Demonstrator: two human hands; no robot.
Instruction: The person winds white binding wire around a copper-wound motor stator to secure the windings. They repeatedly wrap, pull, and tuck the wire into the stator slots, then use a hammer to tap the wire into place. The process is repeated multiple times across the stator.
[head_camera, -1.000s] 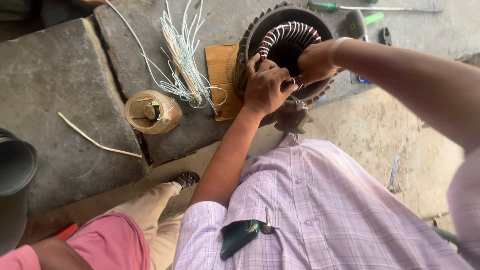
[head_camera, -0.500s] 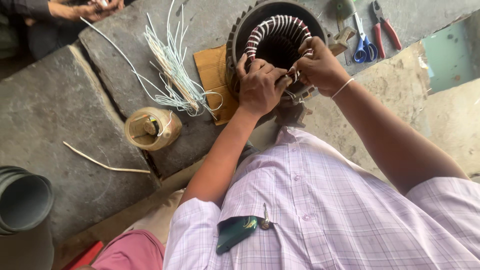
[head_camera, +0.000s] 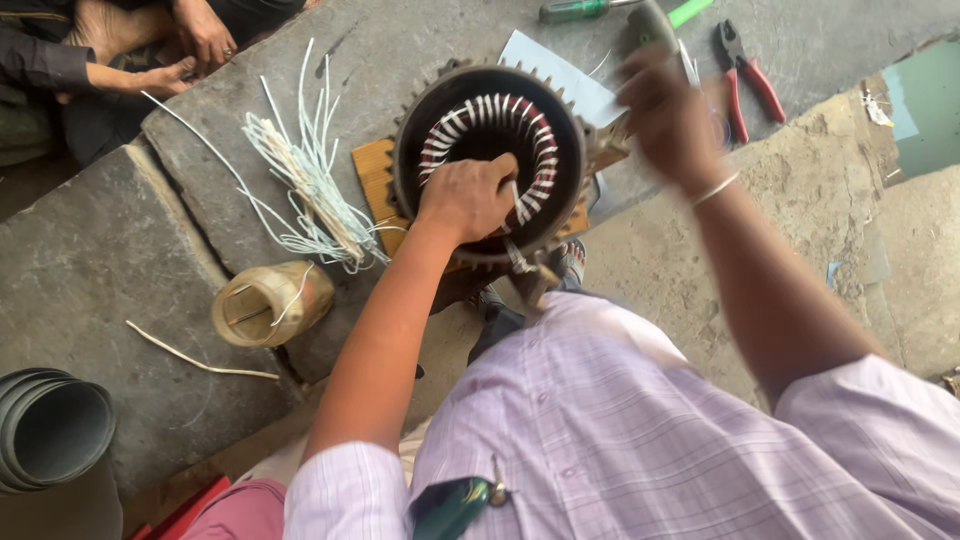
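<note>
Head view: left hand (head_camera: 468, 196) pinches a white strip (head_camera: 516, 198) inside the stator (head_camera: 490, 160) — right hand (head_camera: 668, 115), blurred, grip unreadable — the strip may buckle.

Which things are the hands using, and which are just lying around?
In use:
left hand on the round motor core
right hand, blurred, above the tools

Lying about:
white strips
tape roll
red pliers
green screwdriver
grey pipe

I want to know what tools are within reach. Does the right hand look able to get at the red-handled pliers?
Probably yes: the right hand is raised and blurred just beside the red-handled pliers, which lie uncovered on the stone slab, with nothing between them.
</note>
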